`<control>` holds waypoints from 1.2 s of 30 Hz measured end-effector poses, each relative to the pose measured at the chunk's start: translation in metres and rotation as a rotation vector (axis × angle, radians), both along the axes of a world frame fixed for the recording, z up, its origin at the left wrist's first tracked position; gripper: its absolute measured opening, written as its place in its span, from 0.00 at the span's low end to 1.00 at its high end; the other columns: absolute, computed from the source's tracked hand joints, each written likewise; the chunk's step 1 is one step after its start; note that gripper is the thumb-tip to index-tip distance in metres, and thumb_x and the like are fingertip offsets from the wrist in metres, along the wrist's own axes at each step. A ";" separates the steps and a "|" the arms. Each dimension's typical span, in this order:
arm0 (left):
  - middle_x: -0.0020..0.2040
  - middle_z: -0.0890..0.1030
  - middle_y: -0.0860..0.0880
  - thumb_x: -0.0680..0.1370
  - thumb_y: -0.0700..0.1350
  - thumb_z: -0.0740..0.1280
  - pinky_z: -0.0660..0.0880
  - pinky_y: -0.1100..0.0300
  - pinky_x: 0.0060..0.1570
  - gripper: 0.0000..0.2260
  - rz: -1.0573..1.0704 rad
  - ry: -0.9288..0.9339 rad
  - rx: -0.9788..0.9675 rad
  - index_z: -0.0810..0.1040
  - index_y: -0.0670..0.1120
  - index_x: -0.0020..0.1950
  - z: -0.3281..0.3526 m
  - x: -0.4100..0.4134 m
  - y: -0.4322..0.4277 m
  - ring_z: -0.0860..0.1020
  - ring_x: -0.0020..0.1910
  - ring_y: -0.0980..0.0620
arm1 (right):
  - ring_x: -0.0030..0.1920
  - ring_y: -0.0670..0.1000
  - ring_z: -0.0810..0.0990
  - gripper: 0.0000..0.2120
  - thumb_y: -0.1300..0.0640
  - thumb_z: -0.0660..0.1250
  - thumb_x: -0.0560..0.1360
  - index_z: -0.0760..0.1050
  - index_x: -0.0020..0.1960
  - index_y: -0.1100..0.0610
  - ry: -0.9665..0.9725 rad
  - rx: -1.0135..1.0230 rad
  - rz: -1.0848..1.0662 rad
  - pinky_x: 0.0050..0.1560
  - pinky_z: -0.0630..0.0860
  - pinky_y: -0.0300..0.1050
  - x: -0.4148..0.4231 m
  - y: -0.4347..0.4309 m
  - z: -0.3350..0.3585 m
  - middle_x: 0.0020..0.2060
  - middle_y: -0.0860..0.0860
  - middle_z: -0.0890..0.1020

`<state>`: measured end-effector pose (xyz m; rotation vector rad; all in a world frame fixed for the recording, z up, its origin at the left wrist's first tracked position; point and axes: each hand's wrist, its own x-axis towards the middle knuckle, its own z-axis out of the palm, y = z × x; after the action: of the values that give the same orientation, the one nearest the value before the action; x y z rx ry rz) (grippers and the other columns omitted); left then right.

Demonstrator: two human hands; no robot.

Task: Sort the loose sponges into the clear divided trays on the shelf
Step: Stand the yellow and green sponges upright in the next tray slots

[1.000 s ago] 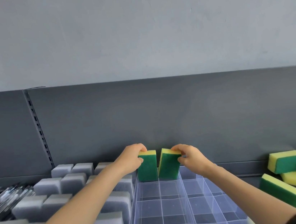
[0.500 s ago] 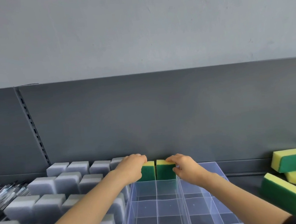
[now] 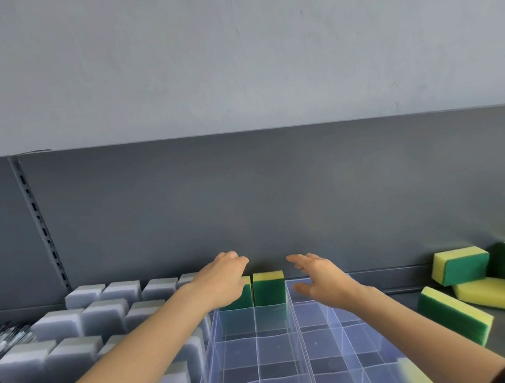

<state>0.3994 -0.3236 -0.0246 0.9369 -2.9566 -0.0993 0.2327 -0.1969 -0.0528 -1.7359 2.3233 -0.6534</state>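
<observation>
Seated sponges: two yellow-topped green block sponges stood on end side by side in the two rearmost cells of the left clear divided plastic tray, touching each other, yellow edges up
Left grip: fingers loosely curled, tips above the left sponge's top – it appeared to hold nothing, though the palm hid any contact
Right grip: fingers spread and relaxed, empty, just beside the right sponge and over the second clear divided tray
Loose sponges: a jumbled heap of yellow-and-green sponges lay on the dark grey shelf to the right, well apart from the trays
Handling: likely very light and soft; the foam should squash under the fingers and spring back, while the green scouring face is rough and unlikely to slip
Where to hold: probably across the two broad faces near one short end, so the other end can enter a cell first
Fit: the cells looked snug – a light squeeze may help a sponge slide between the thin walls
Risk: a hard push could bow the dividers or shift a tray
Neighbours: pale grey foam blocks filled the trays on the left
</observation>
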 end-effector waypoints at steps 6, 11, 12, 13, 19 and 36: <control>0.65 0.70 0.44 0.80 0.42 0.56 0.71 0.47 0.61 0.14 -0.079 0.001 -0.003 0.69 0.41 0.65 0.009 -0.012 0.018 0.68 0.64 0.45 | 0.65 0.53 0.71 0.27 0.53 0.62 0.77 0.58 0.73 0.54 0.053 -0.004 -0.104 0.65 0.68 0.45 -0.005 0.039 0.008 0.68 0.54 0.69; 0.60 0.71 0.44 0.80 0.41 0.53 0.71 0.48 0.57 0.13 -0.182 -0.009 0.015 0.71 0.41 0.62 0.008 -0.030 0.038 0.68 0.62 0.45 | 0.61 0.54 0.73 0.26 0.51 0.62 0.77 0.60 0.73 0.54 0.104 0.012 -0.249 0.60 0.70 0.44 -0.011 0.084 0.008 0.65 0.55 0.72; 0.59 0.71 0.44 0.80 0.41 0.54 0.71 0.48 0.57 0.12 -0.201 -0.008 0.016 0.71 0.41 0.61 0.008 -0.035 0.042 0.68 0.62 0.45 | 0.61 0.54 0.73 0.26 0.51 0.62 0.77 0.60 0.72 0.54 0.113 0.013 -0.276 0.60 0.70 0.44 -0.012 0.094 0.008 0.64 0.55 0.72; 0.60 0.71 0.45 0.80 0.42 0.54 0.71 0.48 0.57 0.13 -0.218 -0.004 0.022 0.70 0.42 0.62 0.008 -0.040 0.048 0.68 0.63 0.45 | 0.61 0.54 0.73 0.26 0.51 0.61 0.77 0.61 0.72 0.55 0.117 0.014 -0.303 0.60 0.70 0.44 -0.012 0.104 0.007 0.64 0.55 0.72; 0.62 0.71 0.45 0.80 0.42 0.54 0.71 0.50 0.58 0.14 -0.302 -0.016 0.049 0.70 0.41 0.64 0.009 -0.072 0.089 0.67 0.63 0.46 | 0.60 0.53 0.74 0.25 0.50 0.61 0.77 0.61 0.72 0.54 0.140 0.035 -0.441 0.58 0.70 0.44 -0.024 0.161 0.010 0.63 0.54 0.72; 0.69 0.67 0.45 0.81 0.43 0.55 0.68 0.50 0.64 0.19 -0.422 0.070 0.101 0.64 0.44 0.72 0.011 -0.209 0.257 0.66 0.68 0.46 | 0.62 0.54 0.73 0.23 0.50 0.60 0.78 0.64 0.71 0.54 0.138 0.046 -0.565 0.61 0.70 0.47 -0.151 0.342 0.016 0.64 0.54 0.73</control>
<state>0.1906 -0.0669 -0.0141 0.2938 -3.0537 -0.2885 0.0821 0.1453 -0.0366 -1.1251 2.9228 -0.5602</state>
